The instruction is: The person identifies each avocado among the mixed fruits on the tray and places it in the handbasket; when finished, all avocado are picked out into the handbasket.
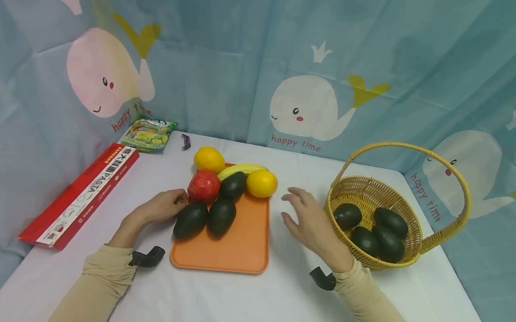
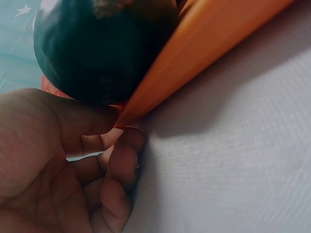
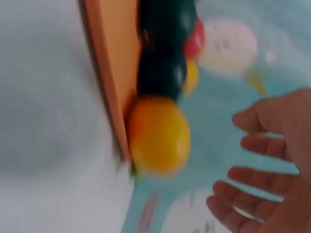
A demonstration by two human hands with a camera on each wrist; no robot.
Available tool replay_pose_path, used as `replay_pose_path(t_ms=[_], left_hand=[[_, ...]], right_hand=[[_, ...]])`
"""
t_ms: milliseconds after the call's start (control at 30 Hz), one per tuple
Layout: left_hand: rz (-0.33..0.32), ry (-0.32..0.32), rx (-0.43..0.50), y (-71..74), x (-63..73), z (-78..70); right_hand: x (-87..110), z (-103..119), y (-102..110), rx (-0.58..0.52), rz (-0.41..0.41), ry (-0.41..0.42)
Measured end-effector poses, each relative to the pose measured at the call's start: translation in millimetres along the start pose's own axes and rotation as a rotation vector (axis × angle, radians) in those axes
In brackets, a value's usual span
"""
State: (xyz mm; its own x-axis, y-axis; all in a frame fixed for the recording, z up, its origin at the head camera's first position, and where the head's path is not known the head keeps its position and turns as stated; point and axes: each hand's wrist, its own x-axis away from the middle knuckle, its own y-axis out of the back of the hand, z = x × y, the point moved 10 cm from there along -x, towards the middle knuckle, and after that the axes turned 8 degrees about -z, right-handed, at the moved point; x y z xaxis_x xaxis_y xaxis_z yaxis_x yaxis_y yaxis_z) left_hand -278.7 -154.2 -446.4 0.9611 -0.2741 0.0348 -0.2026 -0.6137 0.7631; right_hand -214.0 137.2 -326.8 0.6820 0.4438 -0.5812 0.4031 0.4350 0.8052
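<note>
Your head camera looks forward and down over the tabletop (image 1: 295,294), set back enough to hold the orange tray (image 1: 245,238) near mid-frame, the basket (image 1: 363,199) at right and the curtain (image 1: 227,81) along the top. Your left wrist camera is much closer and tilted: your left grip (image 2: 63,160) fills its lower left, the tray's edge slanting to the upper right. Your right wrist camera, turned sideways, faces the tray's side, with your right grip (image 3: 272,165) at lower right. Head and left wrist share a dark green fruit (image 2: 102,53); head and right wrist, a yellow fruit (image 3: 159,138).
</note>
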Motion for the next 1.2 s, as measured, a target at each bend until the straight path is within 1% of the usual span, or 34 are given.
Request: replay_pose_path(t_ms=[100,200,300,400,467,533,600,733,800,933,1100,1200], left_hand=[[0.002,0.001,-0.001,-1.0,0.5,0.2],[0.002,0.001,0.003,-1.5,0.4,-0.6],[0.0,-0.001,0.006,-2.1,0.0,-1.0],[0.001,-0.001,0.006,-2.5,-0.5,-1.4],[0.001,0.004,0.005,-2.7,-1.2,-0.3],[0.004,0.004,0.007,-2.6,-1.5,-0.1],[0.005,0.008,0.006,-2.2,-1.8,0.5],[0.002,0.006,0.003,-0.5,-1.7,0.4],[-0.001,0.002,-0.001,0.6,-1.2,-0.2],[-0.006,-0.003,-0.006,2.3,-0.3,-1.4],[-0.003,0.007,-0.003,1.4,0.2,1.3],[-0.001,0.008,-0.003,0.5,0.1,3.0]], right_hand=[[-5.4,40,-33,-0.042,0.107,0.149],[-5.4,72,-60,-0.036,0.197,0.279],[-3.6,93,-79,-0.008,0.258,0.367],[-2.5,104,-91,0.021,0.304,0.415],[-2.4,108,-96,0.032,0.328,0.428],[-3.6,109,-97,0.052,0.326,0.431],[-6.8,108,-93,0.067,0.288,0.417],[-13.5,103,-81,0.073,0.188,0.374],[-14.3,99,-79,0.072,0.171,0.355],[-11.3,94,-83,0.076,0.2,0.339],[-7.4,92,-88,0.03,0.228,0.327],[-4.8,87,-88,0.002,0.245,0.282]])
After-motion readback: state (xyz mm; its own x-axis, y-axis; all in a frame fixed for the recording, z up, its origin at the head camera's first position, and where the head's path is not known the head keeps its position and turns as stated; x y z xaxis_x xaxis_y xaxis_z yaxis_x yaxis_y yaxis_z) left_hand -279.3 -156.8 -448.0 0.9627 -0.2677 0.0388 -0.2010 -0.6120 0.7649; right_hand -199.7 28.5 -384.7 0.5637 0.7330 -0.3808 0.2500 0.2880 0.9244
